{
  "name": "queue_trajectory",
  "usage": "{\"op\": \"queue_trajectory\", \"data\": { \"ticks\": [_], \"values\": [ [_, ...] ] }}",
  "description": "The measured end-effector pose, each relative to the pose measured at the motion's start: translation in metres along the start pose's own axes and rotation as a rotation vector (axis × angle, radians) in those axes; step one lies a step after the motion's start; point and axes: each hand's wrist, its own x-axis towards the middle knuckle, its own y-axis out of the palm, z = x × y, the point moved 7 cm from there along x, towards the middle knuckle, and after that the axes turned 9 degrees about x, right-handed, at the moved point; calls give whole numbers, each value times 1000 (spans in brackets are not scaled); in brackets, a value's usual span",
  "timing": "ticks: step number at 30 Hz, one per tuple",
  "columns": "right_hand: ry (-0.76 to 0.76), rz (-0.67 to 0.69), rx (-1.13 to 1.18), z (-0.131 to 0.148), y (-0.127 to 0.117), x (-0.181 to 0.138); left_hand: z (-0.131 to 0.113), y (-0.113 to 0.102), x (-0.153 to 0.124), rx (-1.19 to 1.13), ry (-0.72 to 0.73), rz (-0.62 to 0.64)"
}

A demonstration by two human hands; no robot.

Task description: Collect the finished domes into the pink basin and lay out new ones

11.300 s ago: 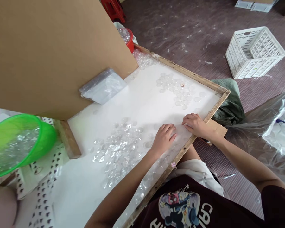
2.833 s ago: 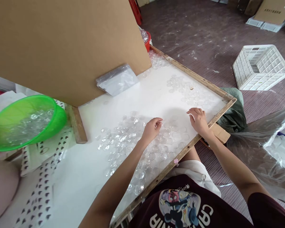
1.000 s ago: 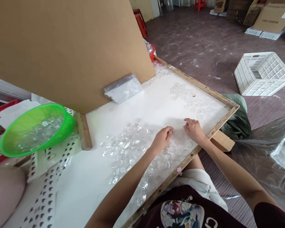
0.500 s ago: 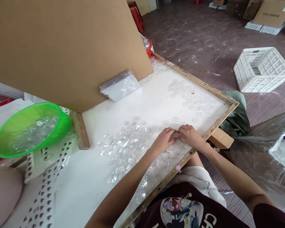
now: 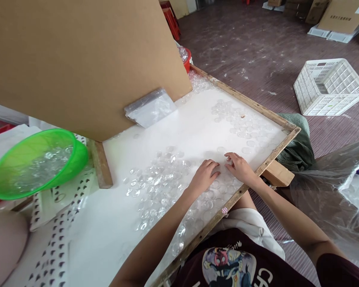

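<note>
My left hand [image 5: 205,174] is just above the white tabletop, its fingers bent and thumb apart, with nothing visible in it. Clear oval plastic pieces [image 5: 160,179] lie scattered beside and below it. A short gap separates it from my right hand [image 5: 239,168], whose fingertips are curled near the thumb. Whatever these fingers hold is too clear or small to make out. Just beyond the right fingertips lies a single clear oval piece [image 5: 221,150]. More flat clear pieces [image 5: 242,121] are spread toward the far right corner.
A wooden rim [image 5: 269,159] edges the white table [image 5: 194,123]. A large cardboard sheet [image 5: 86,63] stands at the back left, with a clear plastic packet [image 5: 151,107] against it. A green basin [image 5: 77,153] of clear pieces stands left. A white crate [image 5: 329,103] sits on the floor.
My hands, fingertips together before, have moved apart. The right fingers have lifted slightly and shifted away from the left ones; the left thumb has spread from its fingers.
</note>
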Motion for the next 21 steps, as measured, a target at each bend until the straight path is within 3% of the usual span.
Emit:
{"op": "queue_trajectory", "data": {
  "ticks": [9,16,21],
  "values": [
    [-74,6,-122,3,-3,-4,-3,-5,4,76,-6,-44],
    [-66,-75,-27,2,-10,-7,19,-9,3,-102,-241,-99],
    [-108,-102,-53,6,-30,-17,28,-19,0,58,-197,-201]
  ]
}}
